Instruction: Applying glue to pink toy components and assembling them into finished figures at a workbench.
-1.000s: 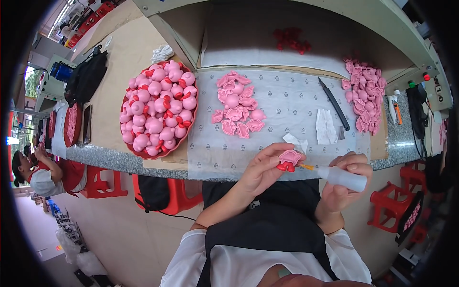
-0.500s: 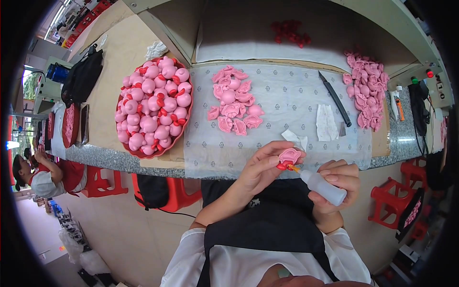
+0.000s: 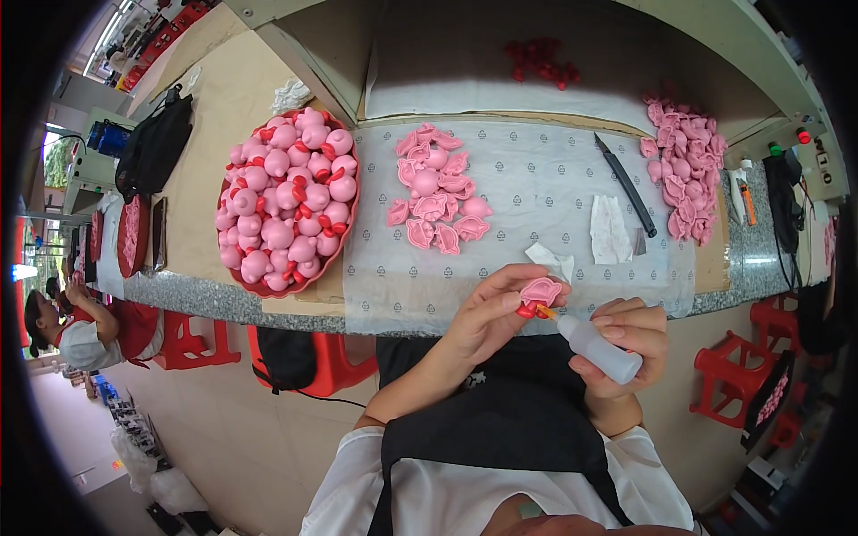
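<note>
My left hand (image 3: 490,314) pinches a small hollow pink part with red pieces (image 3: 539,294) at its lower edge, over the front edge of the table. In my right hand (image 3: 630,344) is a translucent white squeeze bottle (image 3: 601,348), tilted so its orange nozzle (image 3: 550,313) meets the red pieces. Beyond my hands, a cluster of loose pink parts (image 3: 433,207), some cupped and some round, lies on the printed white sheet (image 3: 527,201). The inner side of the fingers behind the bottle is hidden.
A red basket (image 3: 356,192) heaped with pink and red pieces stands at left. A black craft knife (image 3: 626,186) and white tissue (image 3: 611,230) lie right of centre. More pink parts (image 3: 686,170) are piled at right, red parts (image 3: 541,62) on the shelf. Another person (image 3: 85,326) sits far left.
The bottle and my right hand have shifted very slightly to the left, the nozzle staying against the red pieces. My left hand keeps its hold almost unmoved.
</note>
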### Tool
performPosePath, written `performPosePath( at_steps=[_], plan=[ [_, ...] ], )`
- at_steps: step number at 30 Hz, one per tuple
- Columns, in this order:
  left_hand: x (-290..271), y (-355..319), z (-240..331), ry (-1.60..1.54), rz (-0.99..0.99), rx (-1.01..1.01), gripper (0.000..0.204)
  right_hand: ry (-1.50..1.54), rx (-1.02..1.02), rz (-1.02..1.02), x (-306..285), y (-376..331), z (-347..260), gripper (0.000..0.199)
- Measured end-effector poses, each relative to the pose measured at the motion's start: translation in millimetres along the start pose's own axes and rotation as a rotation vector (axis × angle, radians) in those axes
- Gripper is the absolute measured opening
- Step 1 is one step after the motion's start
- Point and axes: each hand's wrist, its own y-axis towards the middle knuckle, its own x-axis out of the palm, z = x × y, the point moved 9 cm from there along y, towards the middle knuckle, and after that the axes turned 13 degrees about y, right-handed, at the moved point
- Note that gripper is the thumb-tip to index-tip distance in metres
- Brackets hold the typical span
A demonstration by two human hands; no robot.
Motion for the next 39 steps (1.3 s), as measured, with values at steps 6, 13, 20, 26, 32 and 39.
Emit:
performPosePath(
  at_steps=[6, 13, 20, 26, 32, 39],
  plan=[
    [0.3, 0.9, -1.4, 0.002, -0.008, -0.003, 0.035, 0.009, -0.001, -0.020, 2.2, 0.7, -0.2, 0.046],
    [2.6, 0.7, -2.0, -0.078, -0.047, 0.017, 0.036, -0.004, 0.012, -0.032, 2.8, 1.5, 0.0, 0.046],
    [3.7, 0.8, -3.1, -0.073, -0.045, 0.004, 0.037, 0.033, -0.009, 0.004, -3.4, -0.8, -3.4, 0.046],
    [5.0, 0.4, -3.4, -0.073, -0.051, 0.013, 0.037, 0.007, 0.012, -0.034, 1.0, -0.9, -0.5, 0.046],
    [2.9, -0.9, -3.8, -0.074, -0.057, 0.009, 0.039, 0.037, 0.000, -0.037, 4.1, -3.0, -0.4, 0.049],
    [1.6, -1.7, -4.7, -0.079, -0.044, -0.015, 0.041, 0.027, 0.002, -0.049, 4.9, -1.7, -0.1, 0.049]
  ],
)
